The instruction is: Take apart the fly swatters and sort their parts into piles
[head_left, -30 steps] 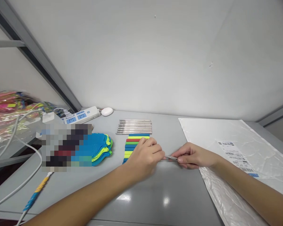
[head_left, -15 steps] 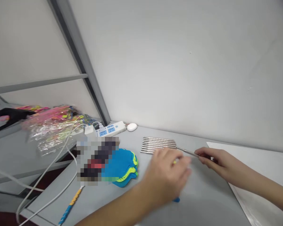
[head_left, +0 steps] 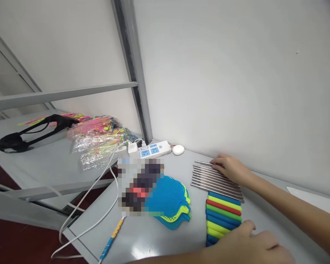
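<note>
My right hand [head_left: 227,168] is closed on a thin metal rod [head_left: 202,162] at the wall side of a row of metal rods. The other silver rods [head_left: 213,182] lie side by side on the grey table. Directly in front of them is a row of coloured tubes [head_left: 224,211], like handle sleeves, in blue, yellow, red and green. My left hand [head_left: 250,245] is over the near right end of these tubes. Its fingers are bent and partly hidden, so I cannot tell whether it holds anything. Blue and lime perforated plastic pieces [head_left: 169,196], like fly-swatter heads, are stacked left of the tubes.
A blurred-out patch [head_left: 139,187] covers something beside the stack. Behind are a power strip [head_left: 155,149] and a white oval object [head_left: 178,150]. A cable with an orange-and-blue wrap [head_left: 112,236] runs along the left. Plastic-bagged items [head_left: 99,139] and a black strap [head_left: 56,123] occupy the neighbouring shelf.
The view has swung left. My right hand has moved from the far right of the rods to their wall side. My left hand has drawn back towards me, uncovering the coloured tubes.
</note>
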Available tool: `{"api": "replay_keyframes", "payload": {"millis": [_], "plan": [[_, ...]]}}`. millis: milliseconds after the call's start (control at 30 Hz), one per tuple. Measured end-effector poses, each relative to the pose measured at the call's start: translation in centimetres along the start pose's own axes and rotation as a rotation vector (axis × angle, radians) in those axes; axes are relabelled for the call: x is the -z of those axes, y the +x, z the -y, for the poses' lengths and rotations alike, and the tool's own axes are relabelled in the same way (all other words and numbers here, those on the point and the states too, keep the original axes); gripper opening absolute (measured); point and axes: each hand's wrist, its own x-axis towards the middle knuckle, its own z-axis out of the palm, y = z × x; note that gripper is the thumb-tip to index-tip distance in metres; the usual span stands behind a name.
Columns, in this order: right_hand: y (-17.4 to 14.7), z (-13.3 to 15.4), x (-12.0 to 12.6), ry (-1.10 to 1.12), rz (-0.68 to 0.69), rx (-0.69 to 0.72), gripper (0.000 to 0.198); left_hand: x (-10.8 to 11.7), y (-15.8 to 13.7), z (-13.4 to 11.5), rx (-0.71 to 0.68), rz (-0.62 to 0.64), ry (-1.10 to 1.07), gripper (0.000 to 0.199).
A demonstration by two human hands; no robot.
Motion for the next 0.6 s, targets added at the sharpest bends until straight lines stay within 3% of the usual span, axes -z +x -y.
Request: {"api": "replay_keyframes", "payload": {"millis": [133,267,467,600], "plan": [[-0.3,0.7,0.3,0.006,0.021,0.018,0.032,1.0,0.1,0.2,0.076,-0.012,0.053,0.023],[-0.6,1.3,0.3,0.006,0.016,0.033,0.033,0.3,-0.1,-0.3,0.115,-0.051,0.083,0.018],[-0.6,1.8,0.9,-0.024,-0.015,0.060,0.035,-0.7,-0.2,-0.5,0.072,-0.025,0.109,0.013],[-2.6,2.1,2.3,-0.064,-0.087,0.045,0.035,-0.9,-0.1,-0.3,0.062,-0.060,0.110,0.012]]}}
